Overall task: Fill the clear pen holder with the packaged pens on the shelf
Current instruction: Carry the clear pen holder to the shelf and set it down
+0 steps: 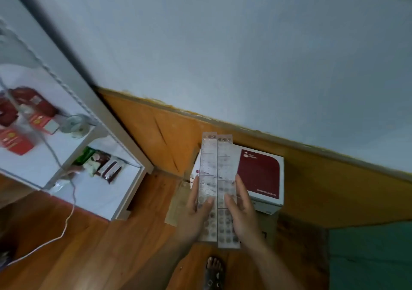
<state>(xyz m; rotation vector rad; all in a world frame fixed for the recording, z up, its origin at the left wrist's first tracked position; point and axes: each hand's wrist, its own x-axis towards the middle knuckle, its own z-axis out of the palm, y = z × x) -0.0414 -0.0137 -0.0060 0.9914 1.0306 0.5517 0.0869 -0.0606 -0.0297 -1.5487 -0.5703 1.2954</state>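
Just beyond the clear pen holder [215,162], gripped by left hand [196,216] and right hand [242,214], a maroon box [258,174]; shelf [104,191] leftward.

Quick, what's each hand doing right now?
Left hand: holding the left clear strip, thumb on top.
Right hand: holding the right clear strip, thumb on top.

Clear plastic pen holder [217,185]; glossy wood floor [93,252]
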